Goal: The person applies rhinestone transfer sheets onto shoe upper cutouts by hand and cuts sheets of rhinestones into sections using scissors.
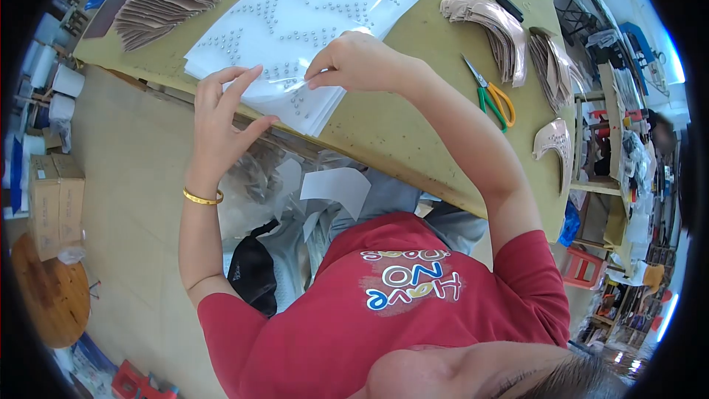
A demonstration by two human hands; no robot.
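Observation:
A stack of white sheets (pixel 258 11) under glossy clear film lies across the table's near edge, with small grey studs or rhinestones in chevron-like rows. My right hand (pixel 358 63) is over the stack's near part, thumb and forefinger pinched at the shiny clear film (pixel 292 83); the exact grip is partly hidden by the fingers. My left hand (pixel 225 107), with a gold bangle (pixel 201 197) on the wrist, is at the stack's near left edge. Its fingers are spread and hold nothing; whether the fingertips touch the sheet I cannot tell.
Scissors (pixel 487 94) with green and orange handles lie right of my right forearm. Stacks of curved pinkish pieces (pixel 491 29) lie on the table (pixel 413 129), and another fanned stack (pixel 166 4) is at the far left. Below the edge hang clear plastic and a white piece (pixel 336 188).

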